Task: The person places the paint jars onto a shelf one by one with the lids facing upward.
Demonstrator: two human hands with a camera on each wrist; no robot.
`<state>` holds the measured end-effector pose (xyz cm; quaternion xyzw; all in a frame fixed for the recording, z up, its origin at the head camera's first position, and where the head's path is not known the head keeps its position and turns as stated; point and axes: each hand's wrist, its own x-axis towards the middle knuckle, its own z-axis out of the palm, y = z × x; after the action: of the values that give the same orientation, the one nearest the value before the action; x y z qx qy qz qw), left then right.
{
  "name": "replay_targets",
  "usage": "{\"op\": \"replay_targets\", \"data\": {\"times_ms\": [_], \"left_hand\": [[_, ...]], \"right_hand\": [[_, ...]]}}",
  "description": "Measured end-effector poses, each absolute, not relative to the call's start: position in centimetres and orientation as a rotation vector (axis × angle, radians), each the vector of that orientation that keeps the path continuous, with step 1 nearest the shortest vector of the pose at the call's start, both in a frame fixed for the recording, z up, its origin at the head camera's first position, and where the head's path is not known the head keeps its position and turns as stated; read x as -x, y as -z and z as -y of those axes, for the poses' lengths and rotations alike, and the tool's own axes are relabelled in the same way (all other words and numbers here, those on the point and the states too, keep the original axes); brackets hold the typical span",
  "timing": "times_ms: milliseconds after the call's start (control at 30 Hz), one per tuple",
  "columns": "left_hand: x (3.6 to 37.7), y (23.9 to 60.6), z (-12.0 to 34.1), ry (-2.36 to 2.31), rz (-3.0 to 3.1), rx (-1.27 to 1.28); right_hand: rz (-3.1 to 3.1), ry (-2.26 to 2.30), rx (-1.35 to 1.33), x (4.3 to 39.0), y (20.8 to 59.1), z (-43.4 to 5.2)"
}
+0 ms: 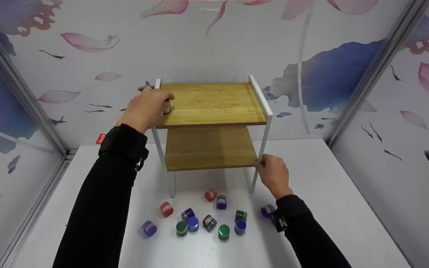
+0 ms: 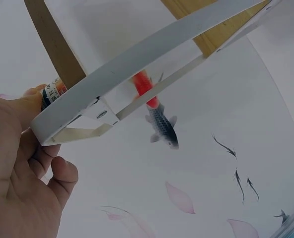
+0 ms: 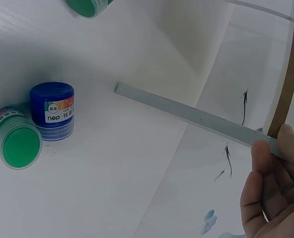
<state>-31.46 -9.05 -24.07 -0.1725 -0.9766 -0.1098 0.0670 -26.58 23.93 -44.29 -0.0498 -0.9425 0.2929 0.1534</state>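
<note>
A two-tier shelf rack with wooden boards (image 1: 210, 100) and white metal side frames stands on the white table. At the top board's left front, my left hand (image 1: 147, 108) holds a small dark paint jar (image 1: 167, 109), mostly hidden behind the fingers. In the left wrist view the labelled side of that paint jar (image 2: 52, 93) shows beside the board's edge, and the fingers reach past the white frame (image 2: 137, 64). My right hand (image 1: 275, 175) grips the right front leg (image 1: 266, 139) at the lower board's corner (image 1: 250, 163). The right wrist view shows its thumb and fingers around that leg (image 3: 196, 118).
Several paint jars lie scattered in front of the rack, among them a red jar (image 1: 166, 209), a black jar (image 1: 209, 223), a green jar (image 1: 223, 232) and a blue jar (image 1: 149, 228). Another blue jar (image 1: 267, 210) is beside my right wrist. Patterned walls (image 1: 207, 44) enclose the table (image 1: 311, 230).
</note>
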Motion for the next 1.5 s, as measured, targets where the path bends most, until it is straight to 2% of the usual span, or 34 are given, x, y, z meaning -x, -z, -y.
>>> {"op": "replay_targets", "data": {"times_ms": [833, 1267, 1500], "left_hand": [[27.5, 23.9, 7.5, 0.475, 2.897, 0.753], [25.4, 26.4, 6.9, 0.499, 2.778, 0.991], [24.6, 28.4, 6.9, 0.534, 2.848, 1.012]], "right_hand": [[2.714, -0.818, 0.107, 26.5, 44.2, -24.0], [2.714, -0.820, 0.100, 26.5, 44.2, -24.1], [2.711, -0.835, 0.085, 26.6, 44.2, -24.1]]}}
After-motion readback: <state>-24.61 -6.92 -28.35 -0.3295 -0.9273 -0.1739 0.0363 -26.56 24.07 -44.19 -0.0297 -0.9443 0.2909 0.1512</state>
